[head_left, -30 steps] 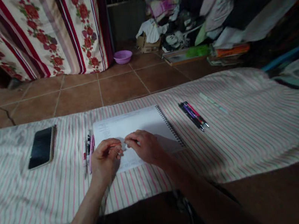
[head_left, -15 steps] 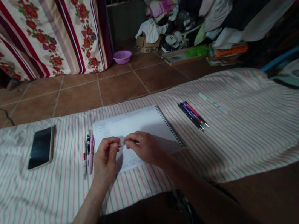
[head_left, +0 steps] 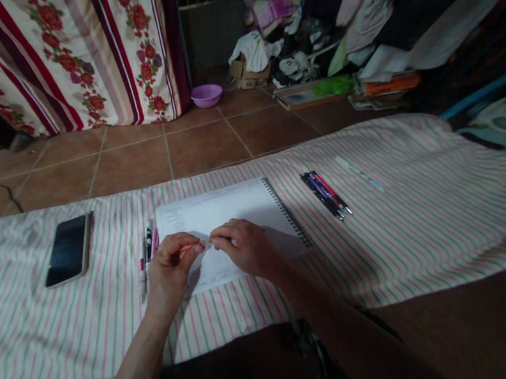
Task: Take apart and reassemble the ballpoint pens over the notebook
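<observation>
An open spiral notebook (head_left: 232,209) lies on a striped cloth (head_left: 386,232) in front of me. Over its near edge, my left hand (head_left: 169,268) and my right hand (head_left: 246,249) are both closed in pinches. Between their fingertips is a thin pen-like thing (head_left: 199,244), too dark to make out clearly. Several pens (head_left: 147,255) lie just left of the notebook, beside my left hand.
A dark phone (head_left: 68,249) lies on the cloth at the left. More pens (head_left: 326,194) and a pale pen (head_left: 360,174) lie right of the notebook. Beyond are tiled floor, a purple bowl (head_left: 207,95), a floral bedcover (head_left: 65,52) and a heap of clothes (head_left: 325,15).
My left hand has drawn slightly to the left while both hands stay pinched over the notebook. The view has shifted a little.
</observation>
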Demonstrator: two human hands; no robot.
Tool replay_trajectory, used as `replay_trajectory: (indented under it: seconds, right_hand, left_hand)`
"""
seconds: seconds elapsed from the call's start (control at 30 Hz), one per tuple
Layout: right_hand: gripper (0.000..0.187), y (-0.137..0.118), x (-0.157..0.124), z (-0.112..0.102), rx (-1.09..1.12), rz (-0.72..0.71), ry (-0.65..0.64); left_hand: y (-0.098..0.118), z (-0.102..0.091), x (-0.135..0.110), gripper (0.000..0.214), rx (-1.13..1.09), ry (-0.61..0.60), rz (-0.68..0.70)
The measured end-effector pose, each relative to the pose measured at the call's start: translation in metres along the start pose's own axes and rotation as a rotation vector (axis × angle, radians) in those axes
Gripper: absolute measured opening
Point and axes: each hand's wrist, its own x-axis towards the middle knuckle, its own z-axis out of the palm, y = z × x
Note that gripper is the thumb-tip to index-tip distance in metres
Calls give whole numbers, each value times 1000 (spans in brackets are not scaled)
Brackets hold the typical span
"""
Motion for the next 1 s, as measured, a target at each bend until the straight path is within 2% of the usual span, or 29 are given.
replay_trajectory:
  seconds: [0.23, 0.53, 0.77, 1.0]
  right_hand:
    - [12, -1, -1, 1, -9, -4, -21]
    - [18, -5, 0, -7, 355, 188, -163]
    - [20, -9, 2, -6, 337, 197, -110]
    - [18, -7, 2, -5, 288, 180, -68]
  left_hand:
    - [0, -8, 2, 7, 156, -61, 165]
    - [7, -13, 3, 12, 282, -115, 271]
    - [7, -8, 2, 10, 290, -31, 201]
    - [9, -4, 2, 7, 191, -53, 190]
